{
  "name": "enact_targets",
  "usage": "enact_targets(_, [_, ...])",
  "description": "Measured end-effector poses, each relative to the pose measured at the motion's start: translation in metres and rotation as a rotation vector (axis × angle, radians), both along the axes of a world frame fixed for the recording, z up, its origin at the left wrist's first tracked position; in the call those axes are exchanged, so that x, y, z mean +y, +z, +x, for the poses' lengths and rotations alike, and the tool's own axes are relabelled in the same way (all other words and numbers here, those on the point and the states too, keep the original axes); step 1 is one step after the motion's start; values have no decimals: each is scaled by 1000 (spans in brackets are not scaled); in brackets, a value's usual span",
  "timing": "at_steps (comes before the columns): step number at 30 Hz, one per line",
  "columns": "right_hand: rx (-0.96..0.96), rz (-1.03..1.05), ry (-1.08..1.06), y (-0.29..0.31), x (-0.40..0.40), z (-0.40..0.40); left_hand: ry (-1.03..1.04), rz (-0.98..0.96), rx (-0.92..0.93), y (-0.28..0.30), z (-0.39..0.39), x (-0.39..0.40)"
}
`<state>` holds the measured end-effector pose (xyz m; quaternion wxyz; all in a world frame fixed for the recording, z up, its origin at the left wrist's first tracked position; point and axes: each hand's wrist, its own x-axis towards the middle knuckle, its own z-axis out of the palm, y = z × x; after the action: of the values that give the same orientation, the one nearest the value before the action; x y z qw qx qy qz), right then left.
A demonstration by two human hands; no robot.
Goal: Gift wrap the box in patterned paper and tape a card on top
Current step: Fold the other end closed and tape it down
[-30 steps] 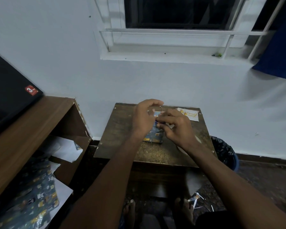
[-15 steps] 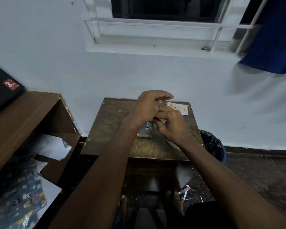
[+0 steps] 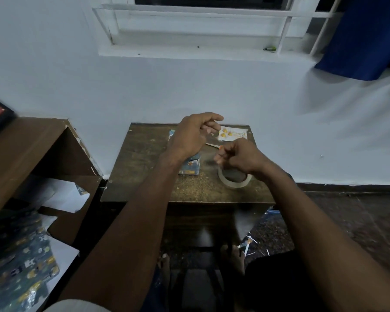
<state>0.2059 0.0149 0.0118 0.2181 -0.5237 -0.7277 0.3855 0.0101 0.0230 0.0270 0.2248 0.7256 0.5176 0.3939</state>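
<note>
A small box (image 3: 190, 166) wrapped in blue patterned paper lies on the little wooden table (image 3: 144, 158). My left hand (image 3: 190, 137) hovers over the box with loosely curled fingers, and I see nothing in it. To its right, my right hand (image 3: 242, 156) hangs above a roll of clear tape (image 3: 234, 180), thumb and forefinger pinched on what looks like a short, blurred piece of tape. The white card (image 3: 233, 134) with orange shapes lies at the table's far right corner.
A thin pale stick with an orange tip (image 3: 213, 145) lies between the box and the card. A brown shelf unit (image 3: 43, 154) on the left holds loose sheets of patterned paper (image 3: 20, 266). A dark bin (image 3: 273, 210) stands right of the table, with paper scraps on the floor.
My hands were joined over the box; now they have drawn apart, the right one moving right and down over the tape roll. The view has tilted downward.
</note>
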Motion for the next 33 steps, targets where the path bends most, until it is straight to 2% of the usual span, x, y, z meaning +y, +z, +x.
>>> enact_targets(2, [-222,-6,40,3,-3,11,-17,17,-10,-1,0,0])
enact_targets(5, [-398,-64,81,8,-10,20,-17,19,-17,-2,-1,1])
enact_targets(8, [-619,-31,122,-1,-13,17,-3,12,-18,-3,0,3])
enact_targets(12, [-595,25,112,-8,-14,10,0,11,-28,0,0,1])
enact_targets(15, [-407,-13,92,5,-11,17,-21,24,-45,3,-1,-3])
enact_targets(20, [210,-201,43,25,-11,29,-24,4,-59,9,-2,-7])
enact_targets(24, [401,-252,40,27,-4,30,-75,-19,-36,12,-4,-8])
enact_targets(28, [562,-357,-110,31,5,28,-157,-48,-23,13,-8,-9])
enact_targets(33, [780,-519,-128,31,7,24,-120,-22,-15,10,-6,-5])
